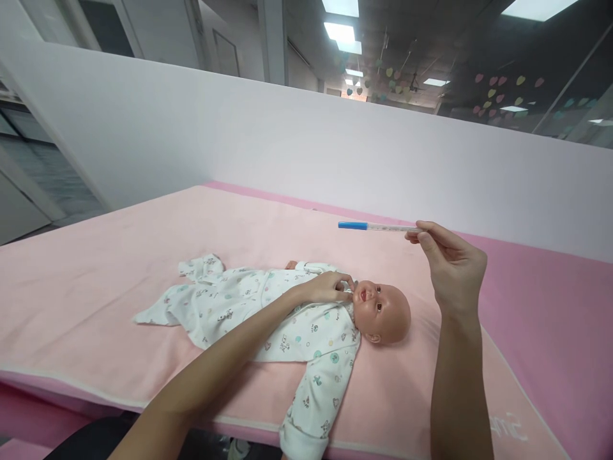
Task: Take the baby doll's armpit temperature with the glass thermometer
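A baby doll (383, 313) lies on its back, dressed in a white printed outfit (287, 332), its bald head toward the right. At its neck, my left hand (328, 286) has curled fingers on the collar, close under the chin; the fingertips are partly hidden. Raised above and to the right of the doll's head, my right hand (453, 255) pinches one end of a thermometer (378, 227). This is a slim clear tube with small markings and a blue cap, held level and pointing left.
Under the doll is a pale pink mat (143, 236) on a darker pink surface (550, 294). A white partition (311, 140) runs along the far side. The mat's near edge drops off just in front of me.
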The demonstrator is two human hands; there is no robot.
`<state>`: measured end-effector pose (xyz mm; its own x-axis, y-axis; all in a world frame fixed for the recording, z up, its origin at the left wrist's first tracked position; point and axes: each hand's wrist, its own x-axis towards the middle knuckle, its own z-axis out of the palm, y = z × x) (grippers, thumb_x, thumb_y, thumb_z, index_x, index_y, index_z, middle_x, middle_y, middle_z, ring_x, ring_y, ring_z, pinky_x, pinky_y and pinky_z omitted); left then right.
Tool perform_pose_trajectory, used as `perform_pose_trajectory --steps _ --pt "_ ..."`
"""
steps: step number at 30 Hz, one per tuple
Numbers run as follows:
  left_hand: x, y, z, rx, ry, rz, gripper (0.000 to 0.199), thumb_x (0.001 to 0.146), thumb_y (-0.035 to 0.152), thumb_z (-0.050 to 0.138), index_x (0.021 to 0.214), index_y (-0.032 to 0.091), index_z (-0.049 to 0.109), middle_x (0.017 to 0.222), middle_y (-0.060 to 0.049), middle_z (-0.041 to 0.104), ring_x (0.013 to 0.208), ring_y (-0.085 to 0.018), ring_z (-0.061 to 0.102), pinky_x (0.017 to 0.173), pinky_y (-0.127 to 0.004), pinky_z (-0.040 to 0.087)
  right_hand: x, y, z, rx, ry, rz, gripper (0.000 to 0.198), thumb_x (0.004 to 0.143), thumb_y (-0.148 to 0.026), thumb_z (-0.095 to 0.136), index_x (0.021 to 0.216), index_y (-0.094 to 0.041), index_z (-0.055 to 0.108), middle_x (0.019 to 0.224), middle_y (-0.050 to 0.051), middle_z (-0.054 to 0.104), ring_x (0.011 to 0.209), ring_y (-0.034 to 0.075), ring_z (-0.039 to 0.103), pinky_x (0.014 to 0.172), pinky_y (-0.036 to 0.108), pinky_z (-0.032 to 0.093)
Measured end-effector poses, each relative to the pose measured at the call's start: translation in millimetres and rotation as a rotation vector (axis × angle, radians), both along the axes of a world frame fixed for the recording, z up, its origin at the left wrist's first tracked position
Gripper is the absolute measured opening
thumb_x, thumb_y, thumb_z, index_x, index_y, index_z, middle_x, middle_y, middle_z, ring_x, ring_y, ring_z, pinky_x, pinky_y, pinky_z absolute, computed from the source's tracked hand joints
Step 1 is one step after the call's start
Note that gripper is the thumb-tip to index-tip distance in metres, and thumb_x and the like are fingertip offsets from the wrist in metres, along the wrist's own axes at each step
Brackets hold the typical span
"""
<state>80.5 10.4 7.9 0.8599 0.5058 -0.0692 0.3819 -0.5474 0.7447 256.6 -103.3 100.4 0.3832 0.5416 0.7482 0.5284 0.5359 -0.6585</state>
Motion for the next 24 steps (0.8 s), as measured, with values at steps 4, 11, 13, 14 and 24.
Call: perform_pose_trajectory --steps 4,11,13,14,24 --pt "-0.1 0.7 -0.7 -0.022 -0.012 -0.011 0.027 0.073 0.038 0.05 0.089 0.018 0.056 0.054 0.004 0.041 0.05 -0.01 0.035 0.049 -0.022 0.024 0.1 -1.6 0.0 0.008 0.023 0.022 0.02 0.077 -0.031 0.062 0.093 -0.02 0.067 0.082 0.002 0.069 0.075 0.016 0.066 0.081 0.038 0.055" --pt "-0.5 1.9 -1.5 -0.059 -0.018 -0.024 0.028 0.072 0.04 0.053 0.088 0.017 0.056 0.052 0.005 0.038 0.051 -0.01 0.034 0.05 -0.021 0.024 -5.2 -1.5 2.5 0.008 0.064 0.012 0.02 0.076 -0.032 0.063 0.092 -0.02 0.068 0.082 0.002 0.069 0.075 0.017 0.066 0.081 0.038 0.055" --pt "-1.0 2.0 -3.4 -0.081 -0.042 -0.015 0.028 0.072 0.039 0.054 0.089 0.017 0.056 0.052 0.006 0.036 0.05 -0.009 0.032 0.05 -0.021 0.023 -5.3 -3.0 2.1 -0.007 0.095 0.014 0.02 0.075 -0.031 0.064 0.091 -0.02 0.068 0.081 0.002 0.069 0.075 0.017 0.066 0.08 0.038 0.055" --pt "-1.4 2.1 -4.6 -0.097 -0.062 -0.012 0.027 0.072 0.039 0.054 0.088 0.016 0.055 0.051 0.006 0.035 0.05 -0.009 0.031 0.049 -0.021 0.023 -4.2 -4.9 0.4 -0.033 0.105 0.018 0.02 0.075 -0.031 0.064 0.091 -0.019 0.068 0.081 0.002 0.069 0.075 0.017 0.066 0.08 0.038 0.055" --pt "-1.0 5.1 -12.5 -0.255 -0.221 -0.085 0.022 0.076 0.034 0.048 0.08 0.014 0.056 0.057 0.004 0.038 0.053 -0.009 0.033 0.052 -0.022 0.024 15.3 -102.5 -112.7 -0.382 0.412 -0.226 0.03 0.067 -0.037 0.069 0.088 -0.016 0.069 0.077 0.007 0.069 0.075 0.021 0.066 0.077 0.036 0.055"
